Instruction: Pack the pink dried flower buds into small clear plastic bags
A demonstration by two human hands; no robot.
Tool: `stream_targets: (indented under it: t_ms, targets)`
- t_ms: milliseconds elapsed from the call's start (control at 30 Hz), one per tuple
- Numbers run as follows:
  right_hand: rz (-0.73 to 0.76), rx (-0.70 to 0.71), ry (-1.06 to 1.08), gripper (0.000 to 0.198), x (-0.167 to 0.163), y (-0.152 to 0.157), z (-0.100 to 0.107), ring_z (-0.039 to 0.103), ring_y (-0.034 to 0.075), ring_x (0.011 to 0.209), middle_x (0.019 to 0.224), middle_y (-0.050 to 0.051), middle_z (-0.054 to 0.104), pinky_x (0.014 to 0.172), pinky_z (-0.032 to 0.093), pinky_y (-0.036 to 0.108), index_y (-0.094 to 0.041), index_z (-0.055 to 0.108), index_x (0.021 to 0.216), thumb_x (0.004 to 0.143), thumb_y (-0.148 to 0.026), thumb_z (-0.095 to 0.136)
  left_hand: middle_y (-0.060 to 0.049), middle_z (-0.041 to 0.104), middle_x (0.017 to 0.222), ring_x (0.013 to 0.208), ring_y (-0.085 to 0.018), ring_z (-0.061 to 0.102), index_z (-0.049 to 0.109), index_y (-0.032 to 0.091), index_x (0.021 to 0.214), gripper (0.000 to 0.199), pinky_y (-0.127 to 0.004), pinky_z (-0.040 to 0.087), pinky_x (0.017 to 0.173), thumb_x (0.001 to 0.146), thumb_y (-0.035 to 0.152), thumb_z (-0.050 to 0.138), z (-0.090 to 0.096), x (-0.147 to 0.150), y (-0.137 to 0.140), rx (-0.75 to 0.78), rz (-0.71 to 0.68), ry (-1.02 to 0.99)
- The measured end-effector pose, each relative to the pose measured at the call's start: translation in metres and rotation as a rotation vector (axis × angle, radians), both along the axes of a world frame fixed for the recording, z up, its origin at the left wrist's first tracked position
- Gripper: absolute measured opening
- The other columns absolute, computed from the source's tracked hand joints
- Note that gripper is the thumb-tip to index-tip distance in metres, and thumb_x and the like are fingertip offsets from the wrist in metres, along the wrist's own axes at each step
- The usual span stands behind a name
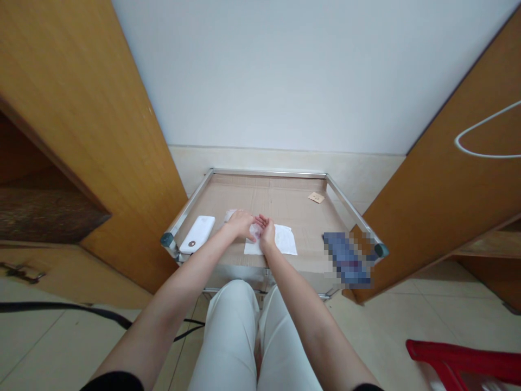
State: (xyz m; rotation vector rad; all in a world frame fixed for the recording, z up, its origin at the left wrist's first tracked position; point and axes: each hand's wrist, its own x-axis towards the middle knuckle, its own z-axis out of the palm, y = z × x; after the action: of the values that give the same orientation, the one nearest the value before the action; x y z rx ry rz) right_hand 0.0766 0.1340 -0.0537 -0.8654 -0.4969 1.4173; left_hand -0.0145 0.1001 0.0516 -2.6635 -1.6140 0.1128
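Note:
My left hand (241,223) reaches over the middle of a shallow metal-framed tray table, its fingers curled down towards my right hand. My right hand (267,233) is turned with the palm to the left, the fingers stretched out and slightly cupped. Between the two hands is a small translucent, crinkled thing (255,231), too small to name; the left fingertips meet it. Under the hands lies a flat white sheet (285,240), like a tissue or napkin. Beside the left hand, partly hidden by it, rests a clear plastic wrapper (229,215).
A white oblong device (197,233) with a round dark spot lies at the left of the table (240,187). A small tan paper piece (316,197) is at the back right, a blurred-out dark blue item (348,259) at the right edge. Wooden cabinets stand on both sides; a red stool (464,358) is lower right.

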Motion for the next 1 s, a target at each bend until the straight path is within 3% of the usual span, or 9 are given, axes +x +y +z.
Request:
stream_targets:
  t_ms: [300, 467, 633, 867, 1000]
  targets:
    - [0.064, -0.045, -0.053, 0.036, 0.008, 0.006, 0.000, 0.061, 0.014, 0.070, 0.066, 0.003, 0.065, 0.068, 0.043, 0.027, -0.019, 0.056, 0.068, 0.081, -0.028, 0.024, -0.010, 0.061, 0.093, 0.096, -0.029, 0.051, 0.063, 0.023, 0.087, 0.051, -0.039, 0.033, 0.082, 0.045, 0.053, 0.067, -0.006, -0.008, 0.002, 0.010, 0.007, -0.044]
    - [0.035, -0.002, -0.102, 0.025, 0.013, 0.003, 0.003, 0.059, 0.012, 0.068, 0.069, 0.002, 0.064, 0.065, 0.043, 0.025, -0.018, 0.057, 0.071, 0.077, -0.026, 0.034, -0.009, 0.061, 0.093, 0.094, -0.027, 0.053, 0.062, 0.024, 0.091, 0.056, -0.036, 0.034, 0.081, 0.048, 0.061, 0.060, -0.006, -0.012, 0.002, 0.010, 0.033, -0.064]
    - [-0.031, 0.084, -0.235, 0.004, 0.028, -0.009, 0.022, 0.057, 0.011, 0.067, 0.067, 0.000, 0.062, 0.064, 0.044, 0.023, -0.017, 0.051, 0.066, 0.068, -0.021, 0.052, -0.009, 0.060, 0.099, 0.094, -0.026, 0.053, 0.059, 0.021, 0.100, 0.064, -0.035, 0.035, 0.081, 0.055, 0.066, 0.051, 0.004, -0.016, -0.005, 0.058, 0.167, -0.245]
    - [0.237, 0.246, -0.381, 0.021, 0.045, -0.036, 0.054, 0.060, 0.013, 0.060, 0.068, 0.000, 0.062, 0.050, 0.043, 0.021, -0.017, 0.052, 0.072, 0.067, -0.037, 0.058, -0.006, 0.057, 0.104, 0.094, -0.020, 0.053, 0.051, 0.022, 0.108, 0.055, -0.029, 0.039, 0.080, 0.066, 0.058, 0.047, -0.001, -0.002, -0.024, 0.235, 0.398, -0.508]
    - [0.226, 0.253, -0.390, 0.021, 0.044, -0.042, 0.059, 0.058, 0.011, 0.052, 0.058, -0.002, 0.061, 0.047, 0.043, 0.020, -0.017, 0.051, 0.072, 0.062, -0.030, 0.064, -0.008, 0.054, 0.107, 0.098, -0.021, 0.050, 0.048, 0.020, 0.111, 0.056, -0.029, 0.038, 0.084, 0.067, 0.055, 0.049, -0.011, 0.008, -0.032, 0.270, 0.398, -0.614]
